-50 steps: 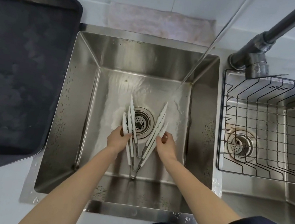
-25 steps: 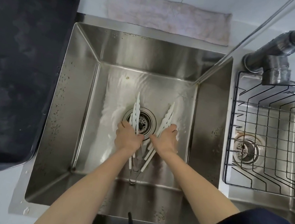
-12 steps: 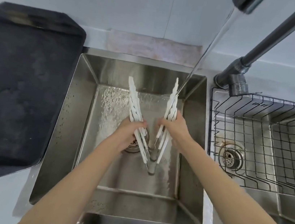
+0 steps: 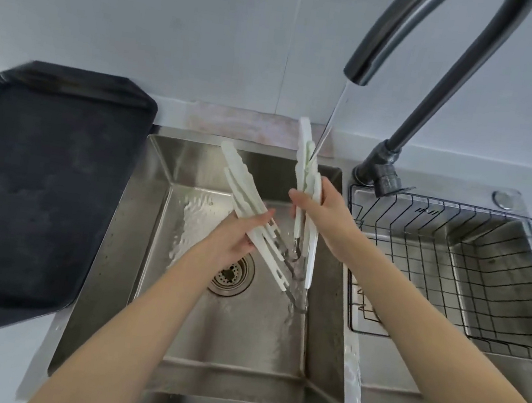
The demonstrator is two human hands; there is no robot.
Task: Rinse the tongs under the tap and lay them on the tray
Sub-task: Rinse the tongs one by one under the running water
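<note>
Tongs over steel sink — running tap

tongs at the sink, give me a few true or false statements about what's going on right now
1. Water is running from the tap. True.
2. The tongs lie flat on the sink floor. False: both hands hold them up over the basin, white tips pointing upward.
3. The stream lands on the arms held by the right hand. True.
4. The left hand is empty. False: it grips the other bundle of white arms.
5. The tongs already rest on the dark tray. False: nothing visible lies on the tray, which sits left of the sink.
6. A wire basket sits in the basin on the right. True.
</note>
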